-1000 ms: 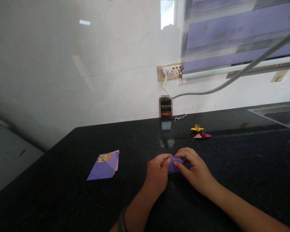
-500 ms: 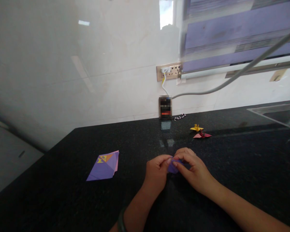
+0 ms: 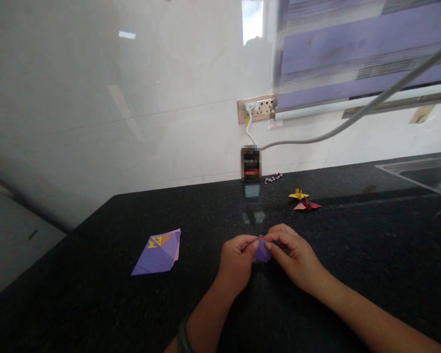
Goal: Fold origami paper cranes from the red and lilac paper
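A small piece of folded purple paper (image 3: pixel 262 252) is held between my two hands, just above the dark counter. My left hand (image 3: pixel 238 260) pinches its left edge between thumb and fingers. On the opposite edge, the thumb and fingertips of my right hand (image 3: pixel 292 252) grip it. Fingers cover part of the paper, so its full shape is hidden. Farther back to the right sit a yellow origami crane (image 3: pixel 299 194) and a red and pink origami crane (image 3: pixel 307 205).
Purple and pink paper sheets (image 3: pixel 158 255) lie on the black speckled counter (image 3: pixel 106 304) at left. A blurred dark device (image 3: pixel 251 163) leans on the wall below a socket panel (image 3: pixel 256 109), beside a beaded strand (image 3: pixel 273 178). A grey hose (image 3: pixel 353 120) crosses the right. A sink (image 3: pixel 426 174) is at far right.
My right thumb and fingers have shifted slightly on the purple paper, and more of its face now shows between my hands. Everything else stays in place.
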A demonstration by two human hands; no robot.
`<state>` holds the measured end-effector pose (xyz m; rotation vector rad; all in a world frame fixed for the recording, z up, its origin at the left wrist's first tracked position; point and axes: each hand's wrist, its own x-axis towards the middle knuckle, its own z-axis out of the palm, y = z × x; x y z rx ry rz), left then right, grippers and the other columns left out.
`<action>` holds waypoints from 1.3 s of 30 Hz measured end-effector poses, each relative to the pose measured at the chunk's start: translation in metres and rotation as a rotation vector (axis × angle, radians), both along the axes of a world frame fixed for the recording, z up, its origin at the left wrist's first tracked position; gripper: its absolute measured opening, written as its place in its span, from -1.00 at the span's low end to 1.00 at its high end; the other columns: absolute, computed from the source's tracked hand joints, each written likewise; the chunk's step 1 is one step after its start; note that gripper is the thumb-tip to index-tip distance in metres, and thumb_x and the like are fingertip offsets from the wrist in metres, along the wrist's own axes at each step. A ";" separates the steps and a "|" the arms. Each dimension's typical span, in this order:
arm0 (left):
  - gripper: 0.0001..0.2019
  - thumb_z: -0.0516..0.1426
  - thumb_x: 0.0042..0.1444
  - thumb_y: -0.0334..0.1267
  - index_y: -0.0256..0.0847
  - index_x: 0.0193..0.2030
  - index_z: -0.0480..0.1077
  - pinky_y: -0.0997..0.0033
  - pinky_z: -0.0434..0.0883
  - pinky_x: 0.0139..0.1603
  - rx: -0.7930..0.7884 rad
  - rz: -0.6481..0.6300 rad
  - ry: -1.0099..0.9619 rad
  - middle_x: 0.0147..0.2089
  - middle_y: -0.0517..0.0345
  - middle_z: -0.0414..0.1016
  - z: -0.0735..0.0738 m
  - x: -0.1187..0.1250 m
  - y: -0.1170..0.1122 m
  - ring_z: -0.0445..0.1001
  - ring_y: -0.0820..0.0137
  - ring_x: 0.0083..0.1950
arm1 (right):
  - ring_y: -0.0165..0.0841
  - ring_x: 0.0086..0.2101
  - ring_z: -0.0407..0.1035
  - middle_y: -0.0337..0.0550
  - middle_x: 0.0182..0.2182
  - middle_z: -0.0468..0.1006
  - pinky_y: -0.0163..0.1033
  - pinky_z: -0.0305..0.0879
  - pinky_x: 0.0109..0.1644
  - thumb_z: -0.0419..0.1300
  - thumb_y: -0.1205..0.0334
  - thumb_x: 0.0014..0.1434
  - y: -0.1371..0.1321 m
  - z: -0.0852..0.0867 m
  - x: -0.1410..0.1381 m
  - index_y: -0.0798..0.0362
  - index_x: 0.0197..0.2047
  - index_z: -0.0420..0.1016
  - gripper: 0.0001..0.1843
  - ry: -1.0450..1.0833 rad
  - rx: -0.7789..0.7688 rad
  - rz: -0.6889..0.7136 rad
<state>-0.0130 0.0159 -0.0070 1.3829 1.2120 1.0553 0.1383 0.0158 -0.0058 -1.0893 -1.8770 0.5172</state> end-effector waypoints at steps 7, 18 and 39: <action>-0.78 0.08 -0.01 -0.23 -0.28 -0.27 0.45 0.41 0.40 -0.38 0.028 -0.003 -0.001 -0.33 0.04 0.51 0.000 -0.001 0.000 0.45 0.36 -0.34 | -0.32 -0.31 0.28 -0.15 -0.38 0.36 -0.17 0.22 -0.22 0.03 0.37 0.08 -0.002 0.004 0.000 0.02 -0.36 0.39 -0.87 -0.023 -0.009 0.024; -0.80 0.08 -0.01 -0.23 -0.29 -0.32 0.46 0.42 0.36 -0.34 0.117 -0.008 0.029 -0.37 0.05 0.51 -0.001 -0.001 0.000 0.43 0.38 -0.37 | -0.32 -0.29 0.26 -0.14 -0.37 0.34 -0.17 0.20 -0.20 0.00 0.38 0.09 -0.004 0.004 -0.001 0.03 -0.37 0.35 -0.87 -0.030 -0.026 0.062; -0.82 0.02 0.04 -0.27 -0.23 -0.38 0.44 0.48 0.29 -0.41 0.229 0.015 0.180 -0.43 0.12 0.45 0.003 0.002 -0.006 0.37 0.42 -0.41 | -0.35 -0.32 0.27 -0.17 -0.40 0.34 -0.22 0.19 -0.23 0.03 0.35 0.09 -0.005 0.000 -0.003 0.06 -0.40 0.36 -0.89 -0.023 -0.081 0.028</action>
